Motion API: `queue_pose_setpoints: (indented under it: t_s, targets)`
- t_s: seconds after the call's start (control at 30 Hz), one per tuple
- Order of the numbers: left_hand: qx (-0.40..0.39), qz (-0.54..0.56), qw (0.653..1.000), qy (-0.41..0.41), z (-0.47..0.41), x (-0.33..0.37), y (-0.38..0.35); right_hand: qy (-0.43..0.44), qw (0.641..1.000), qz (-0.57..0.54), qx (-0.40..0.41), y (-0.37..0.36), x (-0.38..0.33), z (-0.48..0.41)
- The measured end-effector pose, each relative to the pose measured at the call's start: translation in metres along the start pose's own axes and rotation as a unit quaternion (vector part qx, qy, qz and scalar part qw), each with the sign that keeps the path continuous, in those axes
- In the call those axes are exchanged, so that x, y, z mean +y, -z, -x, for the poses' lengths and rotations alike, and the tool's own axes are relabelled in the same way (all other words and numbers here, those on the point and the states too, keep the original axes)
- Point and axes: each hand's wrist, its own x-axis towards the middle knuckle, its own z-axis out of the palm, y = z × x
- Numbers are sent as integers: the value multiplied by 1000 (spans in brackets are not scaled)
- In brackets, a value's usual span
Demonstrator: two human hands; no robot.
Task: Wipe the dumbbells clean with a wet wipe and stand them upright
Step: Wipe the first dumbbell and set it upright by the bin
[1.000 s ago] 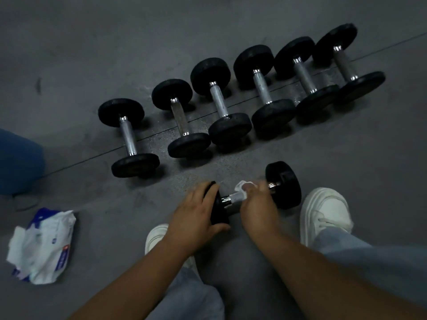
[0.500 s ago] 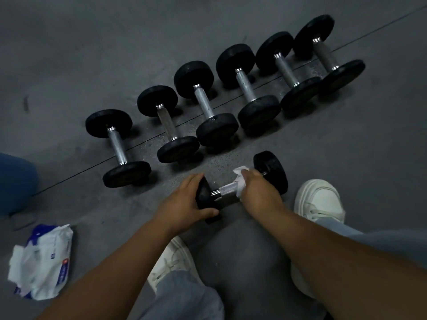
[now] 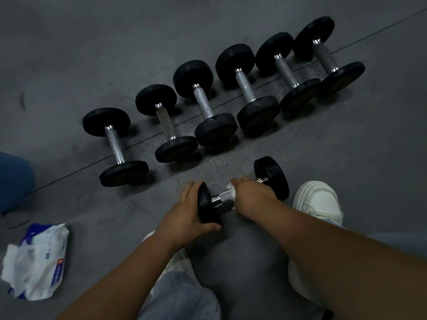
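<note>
A small black dumbbell (image 3: 272, 176) with a chrome handle lies on its side on the floor just in front of my feet. My left hand (image 3: 187, 215) grips its near black head. My right hand (image 3: 251, 197) is wrapped over the handle with a white wet wipe (image 3: 231, 189) pressed between palm and bar. Only a corner of the wipe shows. Beyond it, several more black dumbbells (image 3: 205, 102) lie on their sides in a diagonal row.
A torn-open white and blue pack of wet wipes (image 3: 37, 262) lies on the grey floor at the lower left. My white shoes (image 3: 317, 199) stand either side of the dumbbell. A blue-clad shape (image 3: 13, 179) sits at the left edge.
My right hand with the wipe has turned over the handle, so less of the wipe shows. My left hand keeps hold of the near head. The camera has shifted.
</note>
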Motion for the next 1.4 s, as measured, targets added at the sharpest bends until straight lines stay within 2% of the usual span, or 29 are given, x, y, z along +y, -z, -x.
queue_pose_setpoints:
  t_s: [0.07, 0.13, 0.2, 0.27, 0.33, 0.43, 0.63, 0.73, 0.8, 0.87, 0.93, 1.03, 1.1, 1.2, 1.3, 1.4]
  targets:
    - [24, 19, 1000, -7, 9, 1, -3, -2, 998, 66, -23, -2, 0, 6]
    - [67, 68, 995, 14, 19, 0, -4, 9, 992, 124, -32, -7, -7, 8]
    - [74, 122, 989, 40, 22, -5, -9, 26, 981, 190, -33, -6, -12, 6]
    - [4, 166, 983, 74, 21, -8, -16, 64, 958, 278, -18, -5, -10, 8]
    - [-76, 207, 970, 105, 21, -10, -27, 118, 941, 318, 4, -5, -2, 15]
    - [-112, 256, 954, 107, 25, -10, -40, 184, 938, 295, -17, -9, 15, 18]
    - [-60, 312, 943, 100, 26, -11, -53, 136, 970, 150, -137, 0, 6, 9]
    - [1, 333, 940, 74, 28, -9, -34, 139, 982, 72, -108, 8, -5, 8]
    - [65, 329, 941, 52, 28, -7, -8, 143, 986, -36, -78, 16, -20, 5]
    - [134, 299, 945, 19, 26, 2, 31, 156, 977, -134, -48, 25, -40, 0]
    - [192, 226, 955, -23, 28, 16, 71, 203, 966, -160, -24, 38, -58, -9]
    - [225, -7, 972, -63, 35, 37, 97, 273, 943, -192, 12, 59, -60, -19]
    - [224, -134, 964, -49, 35, 43, 96, 265, 936, -204, 111, 69, -43, -24]
    - [223, -145, 964, 4, 31, 41, 97, 217, 926, -177, 252, 63, -16, -19]
    - [213, -182, 960, 22, 25, 43, 99, 235, 912, -175, 287, 46, -6, -10]
    - [197, -224, 954, 35, 12, 51, 99, 234, 914, -131, 303, 46, -8, -2]
